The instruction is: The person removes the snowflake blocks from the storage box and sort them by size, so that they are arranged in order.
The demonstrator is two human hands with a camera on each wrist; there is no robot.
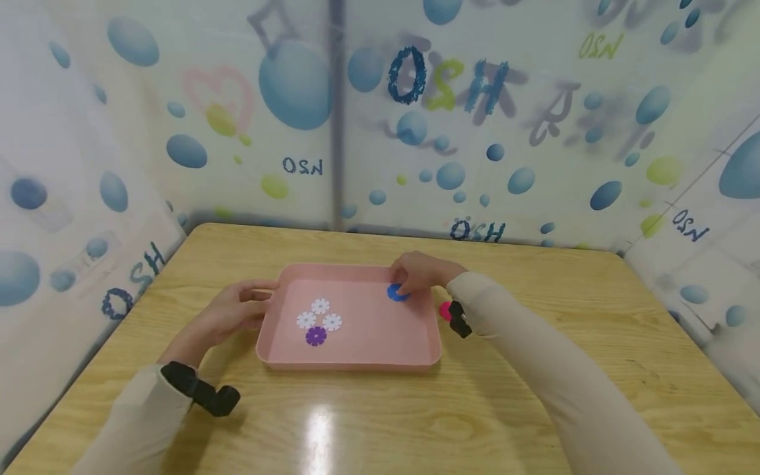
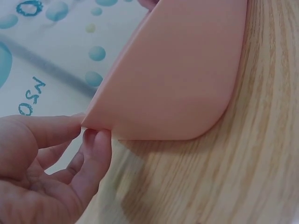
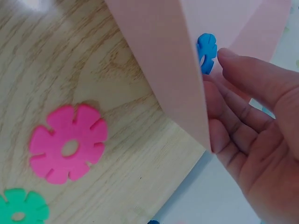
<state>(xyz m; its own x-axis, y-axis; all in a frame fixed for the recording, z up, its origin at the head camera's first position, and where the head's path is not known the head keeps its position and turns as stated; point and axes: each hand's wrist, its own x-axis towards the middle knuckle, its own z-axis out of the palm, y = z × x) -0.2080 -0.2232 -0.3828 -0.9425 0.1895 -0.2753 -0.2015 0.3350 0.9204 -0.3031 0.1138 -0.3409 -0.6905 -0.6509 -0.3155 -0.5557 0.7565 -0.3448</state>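
Note:
A shallow pink tray (image 1: 362,361) lies on the wooden table. My left hand (image 1: 237,310) holds its left edge, with thumb and fingertips at the rim corner in the left wrist view. Over the tray's far right corner, my right hand (image 1: 418,270) pinches a blue notched interlocking disc (image 1: 397,293); the tray wall hides part of this disc in the right wrist view. Three white discs (image 1: 320,305) and a purple disc (image 1: 316,336) are grouped on the left side of the tray floor.
A pink disc (image 3: 70,144) and a green disc (image 3: 23,207) lie on the table right of the tray. The right sleeve (image 1: 522,336) partly covers that area in the head view. Bubble-patterned curtains (image 1: 451,138) stand behind and beside the table (image 1: 368,422).

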